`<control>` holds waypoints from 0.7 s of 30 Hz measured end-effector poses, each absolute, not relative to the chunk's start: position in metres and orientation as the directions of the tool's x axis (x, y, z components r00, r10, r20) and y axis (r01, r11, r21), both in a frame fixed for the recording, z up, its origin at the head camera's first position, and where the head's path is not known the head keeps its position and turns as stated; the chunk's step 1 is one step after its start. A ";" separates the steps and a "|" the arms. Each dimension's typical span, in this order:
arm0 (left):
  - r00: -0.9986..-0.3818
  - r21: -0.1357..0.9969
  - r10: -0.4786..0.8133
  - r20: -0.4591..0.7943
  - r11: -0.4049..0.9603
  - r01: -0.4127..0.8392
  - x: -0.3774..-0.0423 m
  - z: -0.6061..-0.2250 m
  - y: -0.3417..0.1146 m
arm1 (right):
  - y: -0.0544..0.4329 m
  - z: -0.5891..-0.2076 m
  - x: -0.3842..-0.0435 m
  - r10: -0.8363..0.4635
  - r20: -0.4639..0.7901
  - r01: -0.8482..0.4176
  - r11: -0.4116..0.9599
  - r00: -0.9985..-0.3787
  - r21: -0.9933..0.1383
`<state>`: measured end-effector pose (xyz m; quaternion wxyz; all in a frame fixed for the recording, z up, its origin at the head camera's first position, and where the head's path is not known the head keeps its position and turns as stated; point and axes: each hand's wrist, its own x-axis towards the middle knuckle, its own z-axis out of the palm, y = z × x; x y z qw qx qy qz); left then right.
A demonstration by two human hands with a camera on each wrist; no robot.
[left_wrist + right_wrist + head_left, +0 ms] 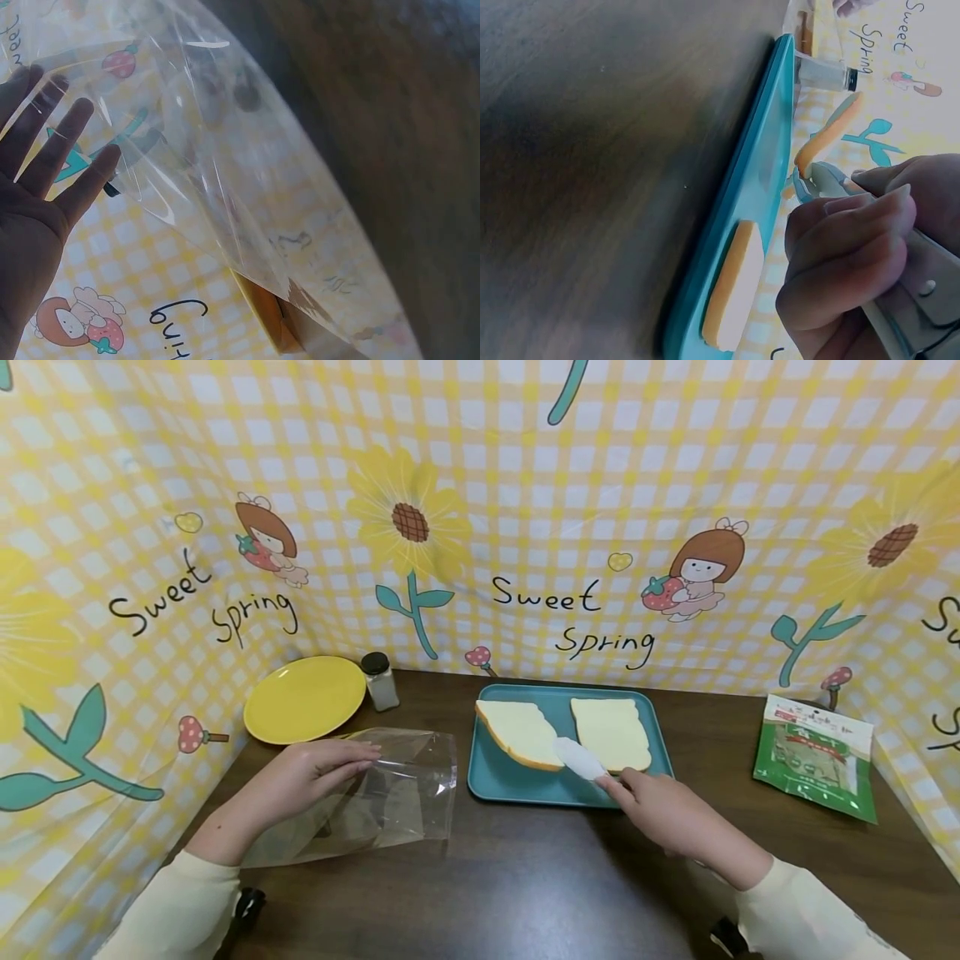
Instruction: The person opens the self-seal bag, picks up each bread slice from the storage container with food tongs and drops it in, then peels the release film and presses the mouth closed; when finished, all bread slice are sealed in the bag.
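Observation:
In the head view, my right hand [667, 806] holds a pair of white-tipped tongs [579, 758]. Their tips pinch the edge of a bread slice [517, 731], which tilts above the left half of the teal tray [491, 783]. Flat on the tray's right half lies a second bread slice [611, 731]. The right wrist view shows curled fingers [847, 277] around the tongs and the raised slice [829, 139]. My left hand [315, 768] touches a clear plastic bag [412, 793]. Film covers its straight, spread fingertips in the left wrist view.
A yellow plate [303, 697] stands at the back left beside a black-lidded jar [382, 687]. A green and white packet [813, 760] lies at the right. Checked cloth [480, 527] hangs behind and beside the dark wooden table [525, 877].

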<state>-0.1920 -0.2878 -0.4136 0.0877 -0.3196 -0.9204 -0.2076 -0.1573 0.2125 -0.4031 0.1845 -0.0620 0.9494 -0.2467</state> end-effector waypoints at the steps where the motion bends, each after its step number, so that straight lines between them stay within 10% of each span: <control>1: -0.782 0.329 0.551 0.292 0.710 0.623 -0.192 -0.414 -0.288 | 0.213 -0.402 -0.156 -0.209 -0.322 -0.026 0.871 -0.923 -0.491; 21: -0.791 0.342 0.533 0.299 0.715 0.610 -0.193 -0.416 -0.289 | 0.210 -0.372 -0.128 -0.289 -0.218 -0.179 0.891 -0.932 -0.418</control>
